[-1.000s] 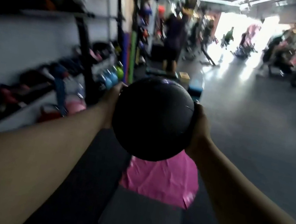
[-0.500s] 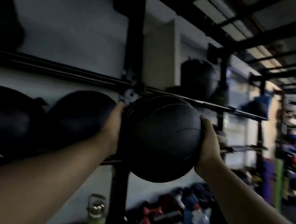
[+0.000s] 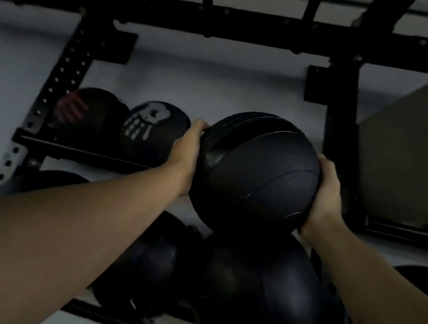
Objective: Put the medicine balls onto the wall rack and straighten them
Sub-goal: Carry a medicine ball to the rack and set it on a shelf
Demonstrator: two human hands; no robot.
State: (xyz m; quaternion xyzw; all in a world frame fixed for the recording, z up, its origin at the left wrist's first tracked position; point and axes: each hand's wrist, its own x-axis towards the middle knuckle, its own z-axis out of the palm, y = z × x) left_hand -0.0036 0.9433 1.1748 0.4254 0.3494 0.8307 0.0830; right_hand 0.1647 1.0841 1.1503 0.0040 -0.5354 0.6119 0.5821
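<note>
Left hand and right hand press flat against opposite sides of the medicine ball, raised before the upper shelf of the wall rack. Placement step; next, set it beside the printed ball

Count: 2 hands, left hand and right hand; 1 held ball at centre; 2 printed balls on the shelf, centre left; 2 dark balls at bottom centre; 1 grey box upper right
</note>
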